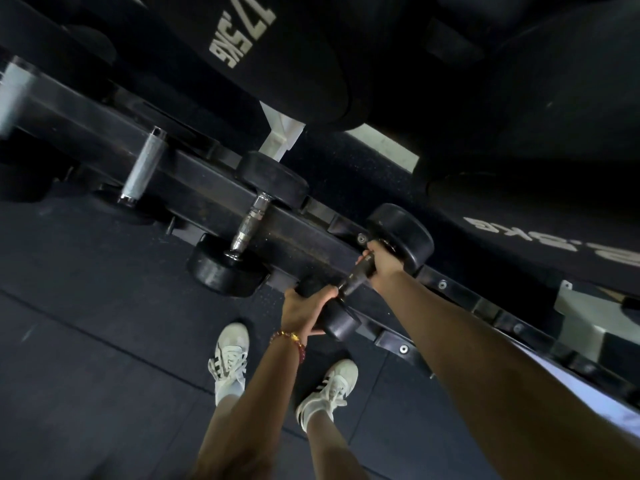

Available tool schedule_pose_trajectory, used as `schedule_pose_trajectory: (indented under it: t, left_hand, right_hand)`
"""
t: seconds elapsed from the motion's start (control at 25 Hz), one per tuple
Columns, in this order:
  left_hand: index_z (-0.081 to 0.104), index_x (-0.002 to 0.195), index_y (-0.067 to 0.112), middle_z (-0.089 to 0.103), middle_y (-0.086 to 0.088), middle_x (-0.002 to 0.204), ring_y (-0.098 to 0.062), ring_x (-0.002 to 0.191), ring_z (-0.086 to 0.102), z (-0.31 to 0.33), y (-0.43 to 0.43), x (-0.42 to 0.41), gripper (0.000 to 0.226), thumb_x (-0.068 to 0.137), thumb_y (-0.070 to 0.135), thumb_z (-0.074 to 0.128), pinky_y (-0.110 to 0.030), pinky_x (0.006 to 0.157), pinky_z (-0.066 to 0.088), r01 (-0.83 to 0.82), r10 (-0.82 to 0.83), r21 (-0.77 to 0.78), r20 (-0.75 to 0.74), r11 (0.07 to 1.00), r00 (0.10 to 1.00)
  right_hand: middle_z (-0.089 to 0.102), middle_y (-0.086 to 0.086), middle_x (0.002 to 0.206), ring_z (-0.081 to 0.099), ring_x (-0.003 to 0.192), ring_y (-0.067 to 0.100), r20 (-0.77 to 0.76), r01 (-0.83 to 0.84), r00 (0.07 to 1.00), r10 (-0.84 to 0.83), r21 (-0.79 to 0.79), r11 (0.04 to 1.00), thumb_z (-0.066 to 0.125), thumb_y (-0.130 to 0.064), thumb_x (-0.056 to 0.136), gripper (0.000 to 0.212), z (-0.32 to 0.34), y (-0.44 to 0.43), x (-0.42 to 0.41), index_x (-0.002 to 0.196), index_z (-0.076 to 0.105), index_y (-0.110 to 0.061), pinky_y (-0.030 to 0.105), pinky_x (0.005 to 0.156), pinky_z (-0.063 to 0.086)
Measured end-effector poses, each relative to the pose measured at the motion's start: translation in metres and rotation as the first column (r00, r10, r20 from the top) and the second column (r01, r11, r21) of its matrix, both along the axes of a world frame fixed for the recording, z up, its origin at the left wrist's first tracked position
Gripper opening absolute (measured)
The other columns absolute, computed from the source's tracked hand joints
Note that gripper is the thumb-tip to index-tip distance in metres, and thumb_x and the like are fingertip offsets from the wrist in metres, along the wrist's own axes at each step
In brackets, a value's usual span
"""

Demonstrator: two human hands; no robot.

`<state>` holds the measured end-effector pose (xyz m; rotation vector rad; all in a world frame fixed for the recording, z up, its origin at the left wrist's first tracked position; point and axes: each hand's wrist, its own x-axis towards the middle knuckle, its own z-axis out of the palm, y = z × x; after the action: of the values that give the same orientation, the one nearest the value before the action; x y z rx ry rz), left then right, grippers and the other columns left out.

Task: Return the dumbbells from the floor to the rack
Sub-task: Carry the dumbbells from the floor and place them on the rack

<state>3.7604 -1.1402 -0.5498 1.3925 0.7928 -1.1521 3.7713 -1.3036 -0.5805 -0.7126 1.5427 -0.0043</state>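
Observation:
A small black dumbbell (403,233) lies across the low black rail of the rack (194,178), its far head above the rail and its near head below it. My right hand (384,268) is wrapped around its dark handle. My left hand (304,306), with a bead bracelet on the wrist, grips the near head from the left side. A second small dumbbell (249,223) with a chrome handle rests in the slot just to the left.
Further left a larger dumbbell with a grey knurled handle (143,166) sits on the rail. Big black dumbbells marked in kilograms (242,32) fill the shelf above. My feet in white shoes (230,355) stand on dark rubber floor tiles (86,341).

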Motion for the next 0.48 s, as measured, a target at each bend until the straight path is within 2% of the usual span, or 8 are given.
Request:
schedule_pose_trajectory:
  t: [0.08, 0.12, 0.28, 0.4, 0.48]
  left_hand:
    - [0.041, 0.126, 0.012, 0.059, -0.007, 0.113, -0.018, 0.083, 0.06, -0.002, 0.002, 0.01, 0.061, 0.077, 0.03, 0.073, -0.029, 0.048, 0.052, 0.003, -0.004, -0.023, -0.033, 1.0, 0.999]
    - [0.04, 0.127, 0.013, 0.058, -0.009, 0.118, -0.021, 0.087, 0.061, -0.002, 0.002, 0.014, 0.061, 0.078, 0.031, 0.072, -0.031, 0.051, 0.052, 0.002, -0.003, -0.024, -0.037, 1.0, 0.999]
    - [0.033, 0.133, 0.016, 0.052, -0.007, 0.122, -0.023, 0.093, 0.058, -0.002, 0.002, 0.021, 0.069, 0.079, 0.034, 0.071, -0.036, 0.062, 0.052, -0.047, 0.047, 0.022, -0.031, 0.999, 0.998]
    - [0.027, 0.137, 0.017, 0.048, -0.006, 0.127, -0.028, 0.109, 0.054, -0.005, -0.003, 0.013, 0.09, 0.068, 0.036, 0.081, -0.045, 0.086, 0.053, -0.028, 0.015, 0.126, 0.108, 0.992, 0.994]
    - [0.026, 0.136, 0.019, 0.045, -0.009, 0.131, -0.031, 0.112, 0.055, -0.006, -0.008, 0.002, 0.104, 0.054, 0.04, 0.086, -0.048, 0.09, 0.053, 0.008, -0.046, 0.18, 0.211, 0.984, 0.976]
  right_hand:
    - [0.059, 0.005, 0.074, 0.056, 0.063, 0.014, 0.035, -0.03, 0.999, 0.03, -0.003, 1.0, 0.067, -0.006, 0.084, 0.032, 0.003, 0.002, 0.003, 0.113, 0.052, -0.008, 0.028, 0.059, 0.055]
    - [0.058, 0.005, 0.074, 0.056, 0.063, 0.013, 0.045, -0.046, 0.998, 0.046, -0.004, 0.999, 0.066, -0.006, 0.085, 0.03, 0.003, 0.003, 0.005, 0.112, 0.053, -0.008, 0.027, 0.059, 0.055]
    - [0.052, 0.003, 0.069, 0.052, 0.061, 0.014, 0.065, -0.043, 0.997, 0.042, 0.017, 0.999, 0.061, -0.006, 0.089, 0.011, 0.002, 0.007, 0.014, 0.096, 0.053, -0.008, 0.029, 0.057, 0.052]
    - [0.056, 0.004, 0.07, 0.055, 0.06, 0.014, 0.059, -0.035, 0.998, 0.035, -0.003, 0.999, 0.064, -0.007, 0.087, 0.021, 0.0, 0.008, 0.013, 0.106, 0.054, -0.006, 0.028, 0.056, 0.053]
    - [0.06, 0.004, 0.072, 0.058, 0.061, 0.014, 0.05, -0.053, 0.997, 0.055, -0.053, 0.997, 0.067, -0.01, 0.086, 0.031, -0.002, 0.008, 0.013, 0.113, 0.054, -0.003, 0.028, 0.058, 0.053]
